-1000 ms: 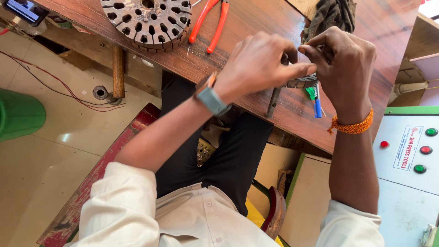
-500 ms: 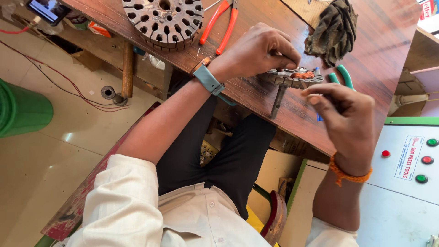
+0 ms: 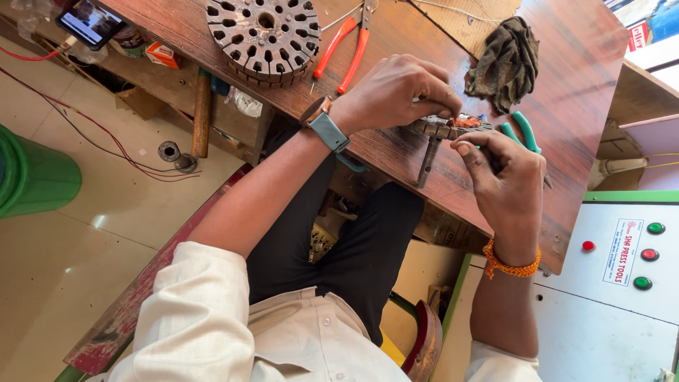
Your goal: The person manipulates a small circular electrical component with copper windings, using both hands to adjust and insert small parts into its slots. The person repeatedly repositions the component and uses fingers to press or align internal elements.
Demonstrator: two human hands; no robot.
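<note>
My left hand (image 3: 396,92), with a grey-strapped watch on the wrist, grips a small metal motor part (image 3: 444,127) at the front edge of the wooden table (image 3: 580,106). The part has a copper winding on top and a shaft that hangs down past the edge. Just right of the part is my right hand (image 3: 506,184), with an orange thread band on the wrist. Its fingers are curled, and the index finger and thumb tips touch the part's right end. Whether they pinch anything is hidden. Green-handled pliers (image 3: 523,131) lie on the table just beyond this hand.
A round slotted stator core (image 3: 263,32) and orange-handled pliers (image 3: 346,42) lie on the table's left part, and a dark rag (image 3: 506,64) at the back. A grey control box with coloured buttons (image 3: 622,262) stands at right. A green bin (image 3: 32,177) stands on the floor.
My right hand left the part and dropped toward me, then came back up to its right end. My left hand kept hold of the part.
</note>
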